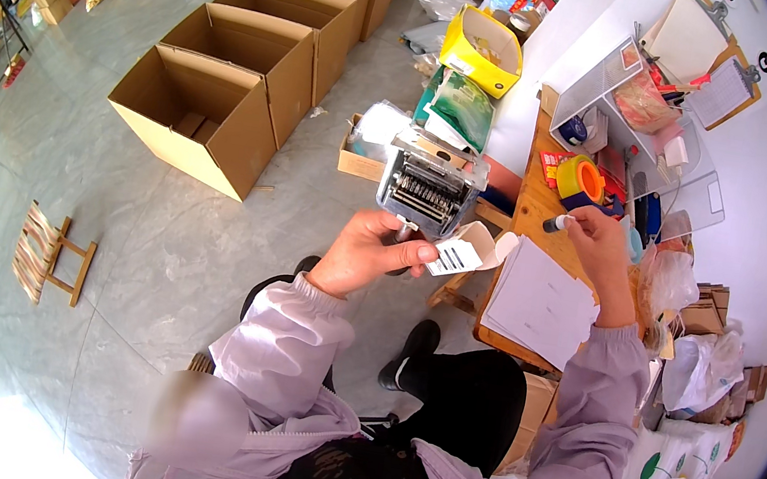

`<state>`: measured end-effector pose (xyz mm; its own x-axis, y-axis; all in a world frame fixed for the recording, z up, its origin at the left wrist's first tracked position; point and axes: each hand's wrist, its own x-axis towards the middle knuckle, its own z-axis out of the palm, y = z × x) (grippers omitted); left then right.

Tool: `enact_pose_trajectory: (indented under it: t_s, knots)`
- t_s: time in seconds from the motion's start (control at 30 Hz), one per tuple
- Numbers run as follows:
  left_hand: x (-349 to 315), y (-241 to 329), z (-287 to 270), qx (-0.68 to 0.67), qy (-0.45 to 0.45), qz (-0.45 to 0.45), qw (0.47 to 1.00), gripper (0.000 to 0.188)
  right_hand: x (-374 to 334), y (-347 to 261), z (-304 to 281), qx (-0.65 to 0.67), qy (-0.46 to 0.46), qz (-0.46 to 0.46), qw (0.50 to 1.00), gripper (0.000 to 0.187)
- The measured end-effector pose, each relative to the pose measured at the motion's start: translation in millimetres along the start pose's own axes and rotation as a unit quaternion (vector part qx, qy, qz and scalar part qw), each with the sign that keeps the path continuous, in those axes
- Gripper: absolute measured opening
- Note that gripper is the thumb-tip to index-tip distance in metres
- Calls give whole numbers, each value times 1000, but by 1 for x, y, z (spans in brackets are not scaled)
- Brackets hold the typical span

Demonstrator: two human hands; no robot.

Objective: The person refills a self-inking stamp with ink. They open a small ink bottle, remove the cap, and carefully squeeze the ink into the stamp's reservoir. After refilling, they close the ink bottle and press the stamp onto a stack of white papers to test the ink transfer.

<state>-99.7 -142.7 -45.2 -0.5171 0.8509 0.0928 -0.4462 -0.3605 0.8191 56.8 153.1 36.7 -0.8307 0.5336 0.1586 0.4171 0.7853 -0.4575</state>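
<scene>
While I looked on from nearby, the person's left hand [367, 252] grasped a metal device with ridged rollers [424, 191] by its short handle, and the same hand held a small white box [455, 255], flaps open, under its thumb. The right hand [597, 245] pinched a small dark-and-white cylinder [557, 224] near the wooden table [530, 219], where white paper sheets [536, 305] lay beside an orange-and-yellow ring [583, 179]. Open cardboard boxes [295, 85] stood in a row across the grey floor [145, 265].

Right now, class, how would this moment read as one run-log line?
left hand: holds metal device, open white box | right hand: holds small cylinder | nearby: white paper on wooden table
</scene>
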Motion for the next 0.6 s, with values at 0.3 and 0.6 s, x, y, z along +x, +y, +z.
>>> enact_pose_trajectory:
  t_s: [0.3, 0.6]
  knots:
    - [-2, 3, 0, 25, -31, 29, 999, 32, 16, 65, 25, 83, -4, 87, 993, 17]
    - [0, 3, 4, -3, -8, 24, 1000, 29, 12, 55, 28, 34, 3, 64, 997, 18]
